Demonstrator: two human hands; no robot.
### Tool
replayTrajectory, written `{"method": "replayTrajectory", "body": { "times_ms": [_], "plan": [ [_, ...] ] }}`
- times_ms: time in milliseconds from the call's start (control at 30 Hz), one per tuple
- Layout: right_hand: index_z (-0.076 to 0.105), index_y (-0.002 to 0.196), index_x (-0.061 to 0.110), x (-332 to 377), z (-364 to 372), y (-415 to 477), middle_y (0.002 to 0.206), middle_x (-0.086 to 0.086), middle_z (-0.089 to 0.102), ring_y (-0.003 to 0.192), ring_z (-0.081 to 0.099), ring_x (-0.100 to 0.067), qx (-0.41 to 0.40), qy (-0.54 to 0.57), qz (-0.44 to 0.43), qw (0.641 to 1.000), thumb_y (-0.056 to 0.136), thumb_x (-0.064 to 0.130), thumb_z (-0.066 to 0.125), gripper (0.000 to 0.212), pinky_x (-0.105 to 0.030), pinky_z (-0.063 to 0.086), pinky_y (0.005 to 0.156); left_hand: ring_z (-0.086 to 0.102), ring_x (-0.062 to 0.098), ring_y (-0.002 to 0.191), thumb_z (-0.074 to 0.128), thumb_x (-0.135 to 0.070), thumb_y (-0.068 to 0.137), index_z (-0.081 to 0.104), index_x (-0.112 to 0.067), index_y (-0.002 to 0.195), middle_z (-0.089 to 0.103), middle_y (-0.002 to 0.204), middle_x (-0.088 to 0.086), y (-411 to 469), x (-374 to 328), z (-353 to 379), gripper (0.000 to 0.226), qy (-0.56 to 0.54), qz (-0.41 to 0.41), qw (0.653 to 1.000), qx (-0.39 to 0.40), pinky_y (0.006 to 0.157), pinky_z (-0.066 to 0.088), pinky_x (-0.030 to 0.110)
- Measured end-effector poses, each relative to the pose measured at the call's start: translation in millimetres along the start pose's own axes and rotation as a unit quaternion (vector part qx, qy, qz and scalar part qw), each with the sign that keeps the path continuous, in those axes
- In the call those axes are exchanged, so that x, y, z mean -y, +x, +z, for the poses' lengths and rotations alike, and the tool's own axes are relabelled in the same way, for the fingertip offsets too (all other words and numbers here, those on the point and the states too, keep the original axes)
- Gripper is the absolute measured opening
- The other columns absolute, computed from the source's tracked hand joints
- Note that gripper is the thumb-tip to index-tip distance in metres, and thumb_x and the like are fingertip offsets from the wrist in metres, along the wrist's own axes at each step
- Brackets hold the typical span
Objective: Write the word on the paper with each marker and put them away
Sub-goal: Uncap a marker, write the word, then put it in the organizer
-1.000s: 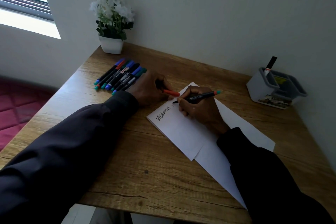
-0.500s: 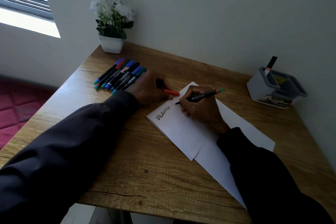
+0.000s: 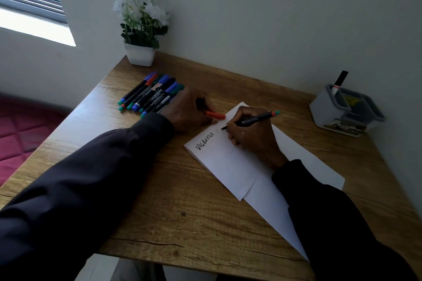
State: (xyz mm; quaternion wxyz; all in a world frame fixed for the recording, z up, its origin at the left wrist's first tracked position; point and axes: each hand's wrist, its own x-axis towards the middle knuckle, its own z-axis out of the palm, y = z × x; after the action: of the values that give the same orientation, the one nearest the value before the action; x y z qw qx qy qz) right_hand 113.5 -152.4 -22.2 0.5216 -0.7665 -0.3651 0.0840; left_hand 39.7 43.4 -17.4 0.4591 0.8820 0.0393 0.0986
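White paper (image 3: 230, 164) lies on the wooden desk with "Victoria" written in black at its near-left end. My right hand (image 3: 253, 137) grips a black marker (image 3: 253, 119) with an orange and teal end; its tip touches the paper just right of the word, where a faint stroke shows. My left hand (image 3: 187, 109) rests beside the sheet's top corner and holds an orange cap (image 3: 215, 115). A row of several capped markers (image 3: 150, 93) with blue, green and orange caps lies on the desk to the left, partly hidden behind my left hand.
A grey desk organiser (image 3: 344, 112) with one black marker (image 3: 340, 81) upright in it stands at the far right by the wall. A white potted plant (image 3: 140, 29) sits at the far left corner. The desk's front edge is close to my body.
The marker tip has shifted slightly on the paper just right of "Victoria", and a faint first stroke has appeared there. My left hand has stayed put with the orange cap.
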Motion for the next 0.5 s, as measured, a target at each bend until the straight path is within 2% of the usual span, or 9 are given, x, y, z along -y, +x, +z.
{"method": "replayTrajectory", "body": {
  "times_ms": [133,233,500],
  "plan": [
    [0.067,0.078,-0.003,0.3,1.1,-1.3,0.065,-0.015,0.070,0.048,0.064,-0.023,-0.007,0.009,0.001,1.000,0.088,0.001,0.072,0.012,-0.023,0.049,0.043,0.066,-0.001,0.077,0.079,-0.011,0.079,0.065,-0.014,0.089,0.069,0.086,-0.004,0.6,1.2,1.1,0.018,0.008,-0.001,1.000,-0.015,0.064,0.051,0.008],
    [0.066,0.080,0.000,-2.2,0.2,-1.2,0.066,-0.014,0.070,0.048,0.065,-0.025,-0.003,0.017,0.002,1.000,0.091,0.002,0.071,0.012,-0.028,0.049,0.041,0.066,-0.003,0.075,0.080,-0.011,0.079,0.063,-0.013,0.089,0.069,0.086,-0.004,0.4,2.4,1.7,0.020,0.014,0.000,1.000,-0.025,0.063,0.050,0.008],
    [0.068,0.082,0.004,-2.8,0.1,-0.4,0.068,-0.011,0.071,0.051,0.067,-0.024,-0.005,0.000,0.004,1.000,0.093,0.004,0.070,0.011,-0.031,0.053,0.044,0.067,0.006,0.077,0.080,-0.016,0.079,0.062,-0.014,0.089,0.070,0.086,-0.002,1.0,3.1,2.0,0.021,0.034,-0.004,0.999,-0.028,0.064,0.053,0.016]
  ]
}}
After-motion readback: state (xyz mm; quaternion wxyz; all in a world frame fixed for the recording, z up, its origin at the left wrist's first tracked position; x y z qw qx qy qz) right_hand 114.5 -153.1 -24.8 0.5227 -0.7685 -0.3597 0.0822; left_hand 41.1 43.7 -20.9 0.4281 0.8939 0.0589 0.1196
